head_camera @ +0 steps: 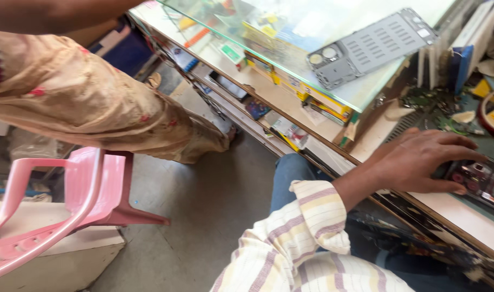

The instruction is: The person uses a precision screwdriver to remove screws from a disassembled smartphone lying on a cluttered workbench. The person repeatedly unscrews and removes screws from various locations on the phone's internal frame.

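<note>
**Left hand flat on phone at tabletop edge**

Left hand (420, 162), striped sleeve (306, 227), lies palm down on the tabletop (463, 216). Fingers (452, 141) spread wide and flat, not gripping; fingertips touch a dark opened phone (482, 181) lying at the right frame edge, partly cut off. Right hand out of view. Grey perforated metal plate (374, 46) sits on the glass top (312, 32) of the display counter, well apart from the hand. Circuit boards and scraps (436, 108) lie just beyond the hand. Another person in a beige garment (95, 108) stands left, beside a pink plastic chair (68, 200).
</note>
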